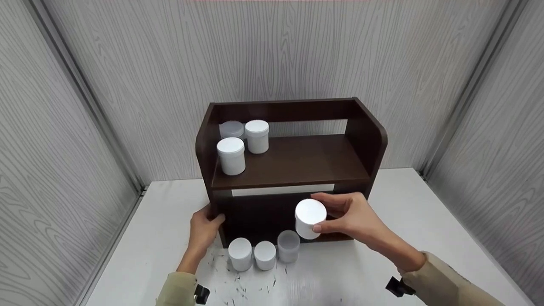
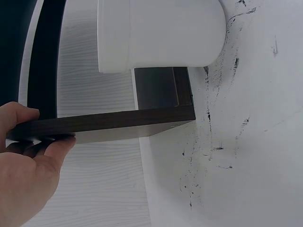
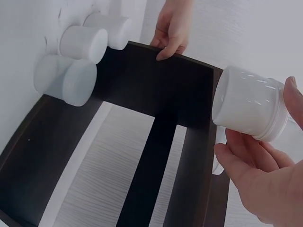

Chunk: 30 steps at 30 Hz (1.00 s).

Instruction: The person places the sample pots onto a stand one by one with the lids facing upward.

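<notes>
A white lidded jar (image 1: 310,219) is pinched between the thumb and fingers of my right hand (image 1: 355,219), held in front of the lower opening of a dark brown two-tier shelf (image 1: 297,159). My left hand (image 1: 203,231) grips the shelf's left side panel, thumb on one face and fingers on the other, as the left wrist view shows. On the upper tier, at the left, stand two white jars (image 1: 231,157) and a translucent jar (image 1: 232,128). A white jar (image 1: 240,255), a smaller white jar (image 1: 265,256) and a translucent jar (image 1: 288,246) stand in a row before the shelf.
The shelf stands on a white table (image 1: 170,204) with dark scuff marks near its front. Grey wood-grain panels (image 1: 280,51) rise behind and on both sides. Black wrist devices (image 1: 399,287) show at both sleeves.
</notes>
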Available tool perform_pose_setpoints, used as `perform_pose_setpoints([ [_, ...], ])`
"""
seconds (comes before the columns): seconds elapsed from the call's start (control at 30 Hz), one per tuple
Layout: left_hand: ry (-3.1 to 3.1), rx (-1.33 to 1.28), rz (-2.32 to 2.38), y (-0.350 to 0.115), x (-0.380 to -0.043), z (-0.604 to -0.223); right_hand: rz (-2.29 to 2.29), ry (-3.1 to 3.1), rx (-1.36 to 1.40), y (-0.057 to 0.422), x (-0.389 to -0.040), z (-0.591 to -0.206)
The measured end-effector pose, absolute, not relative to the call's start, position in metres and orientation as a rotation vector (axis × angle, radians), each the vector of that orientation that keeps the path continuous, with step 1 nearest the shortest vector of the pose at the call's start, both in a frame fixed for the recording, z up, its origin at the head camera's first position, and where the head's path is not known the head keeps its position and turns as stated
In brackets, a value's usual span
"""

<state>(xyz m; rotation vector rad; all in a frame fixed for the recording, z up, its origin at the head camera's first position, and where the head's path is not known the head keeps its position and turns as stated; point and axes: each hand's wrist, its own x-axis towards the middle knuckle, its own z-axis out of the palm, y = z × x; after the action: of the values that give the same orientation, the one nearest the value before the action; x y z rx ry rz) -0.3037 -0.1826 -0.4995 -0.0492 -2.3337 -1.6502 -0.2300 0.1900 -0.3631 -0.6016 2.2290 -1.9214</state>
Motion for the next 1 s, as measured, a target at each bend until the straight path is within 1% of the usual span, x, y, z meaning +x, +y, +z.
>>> perform_pose_setpoints([
  [0.37, -2.329, -0.033, -1.645, -0.184, -0.303, -0.497, -1.962, 2.248, -0.694, 0.171, -0.242, -0.329],
  [0.7, -2.341, -0.028, -1.642, -0.183, -0.304, -0.5, -1.981, 2.281, -0.702, 0.148, -0.274, -0.304],
  [1.0, -2.322, -0.048, -1.674, -0.181, -0.305, -0.5, -1.961, 2.312, -0.67, 0.128, -0.304, -0.293],
])
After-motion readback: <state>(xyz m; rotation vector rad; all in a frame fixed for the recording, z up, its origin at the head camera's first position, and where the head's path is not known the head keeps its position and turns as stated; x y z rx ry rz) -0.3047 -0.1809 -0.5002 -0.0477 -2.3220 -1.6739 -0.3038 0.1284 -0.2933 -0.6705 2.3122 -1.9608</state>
